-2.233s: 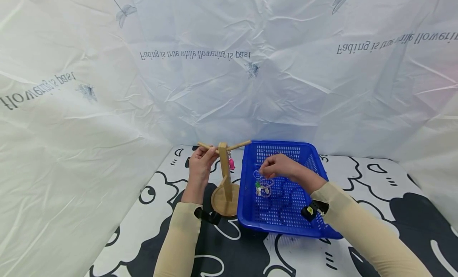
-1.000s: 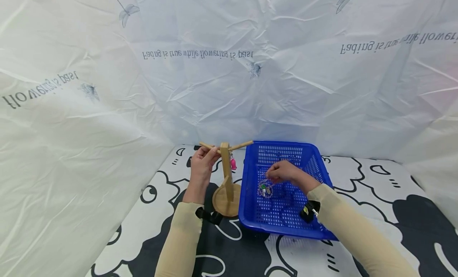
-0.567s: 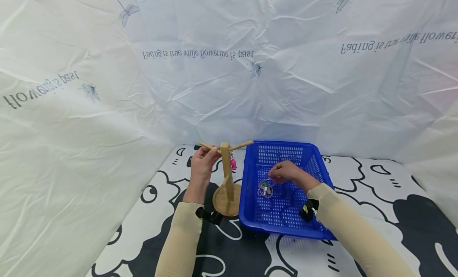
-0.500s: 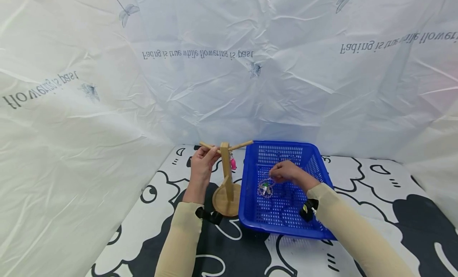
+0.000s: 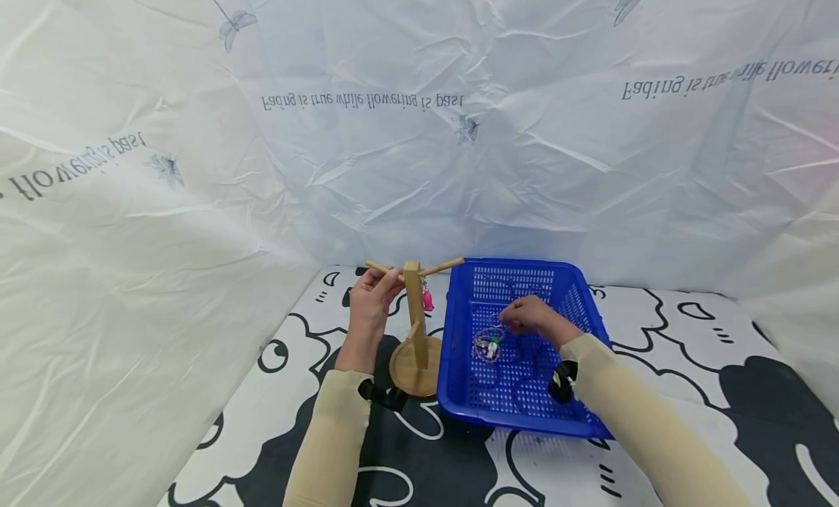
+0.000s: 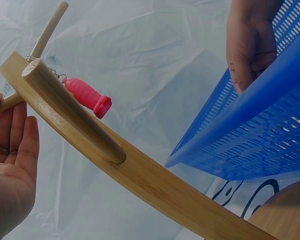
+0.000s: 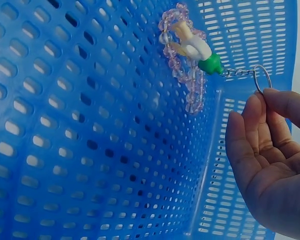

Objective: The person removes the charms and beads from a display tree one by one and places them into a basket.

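Observation:
My left hand [image 5: 369, 310] pinches one peg of a wooden stand [image 5: 414, 303] with a round base, thumb and fingers at the peg near the post. A pink keychain [image 6: 85, 95] hangs by its chain from the stand's other side. Over the blue basket [image 5: 446, 361], my right hand [image 5: 532, 316] pinches the metal ring of a keychain [image 7: 197, 47] with a white figure and green top, thumb against forefinger. That figure overlaps a pink and clear bead bracelet [image 7: 171, 52] in the basket in the right wrist view.
The basket's raised rim stands close to the right of the wooden base [image 5: 406, 372]. A black-and-white cartoon cloth [image 5: 301, 419] covers the table. Pale printed sheeting [image 5: 419, 179] walls the back and sides.
My right hand has moved right and slightly lower in the basket, and the green and white keychain has shifted right across the beads. The left hand keeps its grip on the peg.

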`<state>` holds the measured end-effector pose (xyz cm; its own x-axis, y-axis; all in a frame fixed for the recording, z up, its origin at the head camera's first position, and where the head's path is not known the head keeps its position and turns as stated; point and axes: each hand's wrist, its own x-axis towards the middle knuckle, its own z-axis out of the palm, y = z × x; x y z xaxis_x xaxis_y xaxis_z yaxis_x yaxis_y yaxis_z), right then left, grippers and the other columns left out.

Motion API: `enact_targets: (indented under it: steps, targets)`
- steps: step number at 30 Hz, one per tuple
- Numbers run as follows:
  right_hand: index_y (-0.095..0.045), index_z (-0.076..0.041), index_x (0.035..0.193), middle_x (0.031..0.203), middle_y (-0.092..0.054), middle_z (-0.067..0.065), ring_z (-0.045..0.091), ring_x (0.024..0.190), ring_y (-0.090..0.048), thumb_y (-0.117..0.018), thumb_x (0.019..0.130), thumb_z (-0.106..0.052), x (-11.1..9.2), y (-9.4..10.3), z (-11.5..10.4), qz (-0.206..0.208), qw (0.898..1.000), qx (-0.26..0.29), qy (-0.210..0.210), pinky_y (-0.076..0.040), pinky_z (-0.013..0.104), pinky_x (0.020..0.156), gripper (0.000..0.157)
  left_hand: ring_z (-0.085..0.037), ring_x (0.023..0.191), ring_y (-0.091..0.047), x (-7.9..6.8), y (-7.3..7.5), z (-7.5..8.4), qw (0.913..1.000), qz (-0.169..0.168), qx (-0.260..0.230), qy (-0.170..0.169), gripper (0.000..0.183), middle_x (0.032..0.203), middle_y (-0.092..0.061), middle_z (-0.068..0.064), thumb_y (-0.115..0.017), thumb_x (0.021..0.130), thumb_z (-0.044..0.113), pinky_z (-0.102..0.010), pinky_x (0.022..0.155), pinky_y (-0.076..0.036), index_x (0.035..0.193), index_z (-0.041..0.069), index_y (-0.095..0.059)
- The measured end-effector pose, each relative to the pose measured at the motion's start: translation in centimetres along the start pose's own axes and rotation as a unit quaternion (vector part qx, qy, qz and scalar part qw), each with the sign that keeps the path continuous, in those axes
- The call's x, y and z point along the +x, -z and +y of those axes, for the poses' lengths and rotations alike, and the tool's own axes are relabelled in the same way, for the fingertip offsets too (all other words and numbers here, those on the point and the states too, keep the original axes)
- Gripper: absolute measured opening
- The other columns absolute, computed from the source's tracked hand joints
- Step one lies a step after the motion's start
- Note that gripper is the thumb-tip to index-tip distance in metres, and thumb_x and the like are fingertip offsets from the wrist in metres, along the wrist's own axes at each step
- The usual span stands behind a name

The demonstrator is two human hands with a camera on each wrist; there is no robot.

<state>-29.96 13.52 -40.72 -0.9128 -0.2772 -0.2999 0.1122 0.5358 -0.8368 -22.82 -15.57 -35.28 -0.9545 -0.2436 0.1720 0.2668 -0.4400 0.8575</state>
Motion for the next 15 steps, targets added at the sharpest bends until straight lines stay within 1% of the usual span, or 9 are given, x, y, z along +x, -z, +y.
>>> enact_targets:
  steps: [3, 7, 9, 12, 15]
  targets:
    - [-0.066, 0.009, 0.11, 0.096, -0.07, 0.013, 0.023, 0.089, -0.066, -0.06, 0.097, -0.014, 0.12, -0.03, 0.18, 0.0, 1.0, 0.005, -0.002, -0.058, 0.047, 0.094, 0.027, -0.008, 0.077, -0.071, -0.01, -0.05, -0.03, 1.0, 0.001, 0.0, 0.002, 0.014, 0.081, -0.071, 0.003, -0.06, 0.096, 0.001, -0.021, 0.082, -0.061, 0.088, 0.013, -0.064]
    - [-0.066, 0.008, 0.109, 0.097, -0.07, 0.013, 0.024, 0.091, -0.067, -0.06, 0.097, -0.013, 0.19, -0.04, 0.37, 0.004, 1.0, 0.011, -0.011, -0.058, 0.046, 0.094, 0.025, -0.008, 0.077, -0.071, 0.03, -0.09, -0.11, 1.0, 0.0, -0.001, 0.007, 0.012, 0.081, -0.07, 0.003, -0.061, 0.096, 0.002, -0.021, 0.082, -0.061, 0.089, 0.012, -0.064]
    - [-0.067, 0.006, 0.104, 0.097, -0.07, 0.013, 0.026, 0.092, -0.067, -0.059, 0.097, -0.013, 0.27, -0.02, 0.48, 0.005, 1.0, 0.01, -0.014, -0.058, 0.047, 0.094, 0.022, -0.008, 0.077, -0.071, 0.05, -0.1, -0.14, 1.0, -0.001, -0.003, 0.009, 0.012, 0.081, -0.07, 0.002, -0.061, 0.095, 0.002, -0.021, 0.082, -0.061, 0.089, 0.012, -0.064]
    - [-0.066, -0.001, 0.087, 0.088, -0.07, 0.009, 0.024, 0.088, -0.067, -0.061, 0.095, -0.012, 0.61, -0.04, 0.68, 0.012, 1.0, 0.013, -0.022, -0.059, 0.045, 0.091, 0.015, -0.008, 0.076, -0.07, 0.09, -0.06, -0.15, 1.0, -0.001, -0.005, 0.005, 0.013, 0.081, -0.07, 0.003, -0.061, 0.095, 0.002, -0.021, 0.082, -0.061, 0.089, 0.012, -0.064]
    - [-0.058, -0.01, 0.071, 0.079, -0.068, 0.005, 0.021, 0.082, -0.066, -0.061, 0.094, -0.011, 1.0, -0.06, 0.95, 0.014, 0.999, 0.01, -0.028, -0.059, 0.043, 0.089, 0.023, -0.008, 0.077, -0.07, 0.09, -0.02, -0.13, 1.0, -0.002, -0.004, 0.002, 0.013, 0.081, -0.071, 0.003, -0.061, 0.095, 0.001, -0.021, 0.083, -0.061, 0.089, 0.013, -0.064]
